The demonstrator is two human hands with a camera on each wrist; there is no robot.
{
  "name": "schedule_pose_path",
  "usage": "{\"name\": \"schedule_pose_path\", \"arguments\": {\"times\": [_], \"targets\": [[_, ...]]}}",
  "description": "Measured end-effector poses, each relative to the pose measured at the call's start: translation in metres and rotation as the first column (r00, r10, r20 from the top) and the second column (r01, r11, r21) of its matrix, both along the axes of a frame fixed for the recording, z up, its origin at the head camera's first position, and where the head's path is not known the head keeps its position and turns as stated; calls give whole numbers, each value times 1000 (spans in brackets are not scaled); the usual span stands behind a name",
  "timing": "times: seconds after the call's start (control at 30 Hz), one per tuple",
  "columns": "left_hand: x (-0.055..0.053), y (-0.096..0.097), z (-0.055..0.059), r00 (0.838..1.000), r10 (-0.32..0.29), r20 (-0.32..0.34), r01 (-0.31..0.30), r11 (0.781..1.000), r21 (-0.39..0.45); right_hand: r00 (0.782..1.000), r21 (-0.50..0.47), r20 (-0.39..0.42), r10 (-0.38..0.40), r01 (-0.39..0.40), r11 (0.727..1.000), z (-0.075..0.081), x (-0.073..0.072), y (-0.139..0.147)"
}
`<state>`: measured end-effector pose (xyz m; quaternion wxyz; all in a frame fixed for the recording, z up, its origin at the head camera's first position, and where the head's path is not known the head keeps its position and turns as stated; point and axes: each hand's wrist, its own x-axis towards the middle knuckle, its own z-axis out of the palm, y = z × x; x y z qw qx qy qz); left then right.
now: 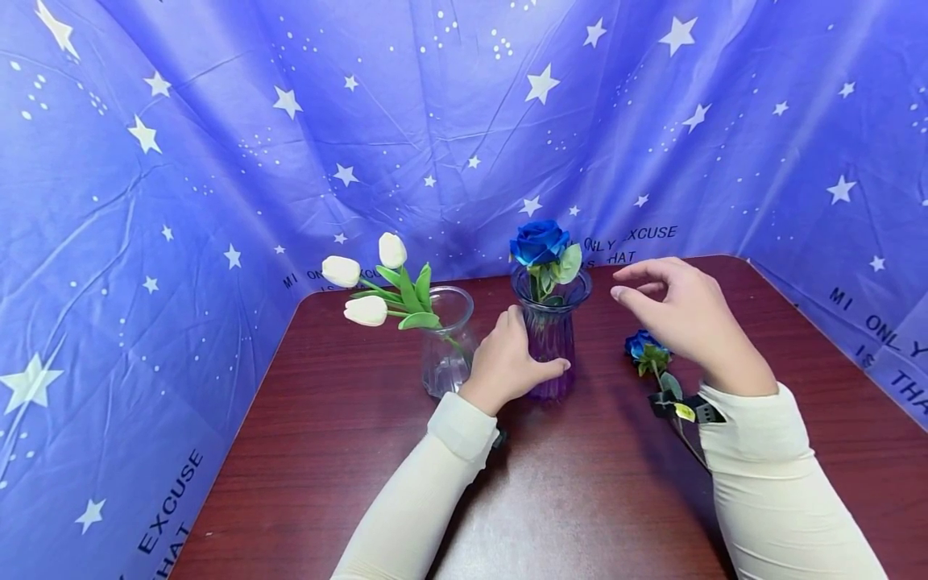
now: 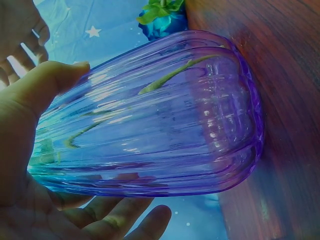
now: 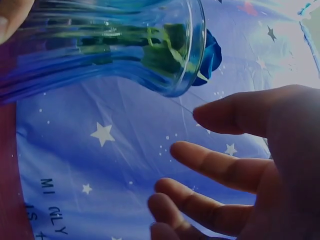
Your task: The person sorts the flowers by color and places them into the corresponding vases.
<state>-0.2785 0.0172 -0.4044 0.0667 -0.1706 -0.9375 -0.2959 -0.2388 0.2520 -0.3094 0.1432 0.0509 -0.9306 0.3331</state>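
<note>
With its fingers and thumb spread around the side, my left hand (image 1: 507, 358) holds a ribbed purple-blue glass vase (image 1: 548, 332). The vase stands upright on the table with one blue rose (image 1: 540, 242) in it. Through the glass in the left wrist view, the rose's green stem (image 2: 167, 80) runs slanting toward the base. My right hand (image 1: 677, 310) hangs in the air to the right of the vase, fingers loosely bent and holding nothing. Below it, a second blue rose (image 1: 648, 348) lies on the table, its stem partly hidden by the right wrist.
A clear glass vase (image 1: 441, 354) with several white tulips (image 1: 366, 310) leaning left stands just left of my left hand. The dark red wooden table (image 1: 565, 507) ends at a blue star-patterned curtain (image 1: 435, 121) behind and at both sides.
</note>
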Motion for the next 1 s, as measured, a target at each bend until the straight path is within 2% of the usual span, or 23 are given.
{"name": "schedule_pose_path", "arguments": {"times": [0.23,0.43,0.7,0.9,1.0], "targets": [[0,0,-1,1000,4,-9,-4,1000,-10,996,93,92,-9,0,996,-3,-5,9],[-1,0,-1,1000,2,-10,-2,1000,-6,991,161,137,-7,-16,987,-10,-11,18],[0,0,-1,1000,5,-16,-5,1000,-14,987,206,157,-16,-17,978,-19,-18,27],[0,0,-1,1000,5,-15,-5,1000,-10,973,234,230,17,-72,970,-25,-23,35],[0,0,-1,1000,5,-13,-5,1000,-13,966,244,258,10,-75,967,-28,-23,37]]}}
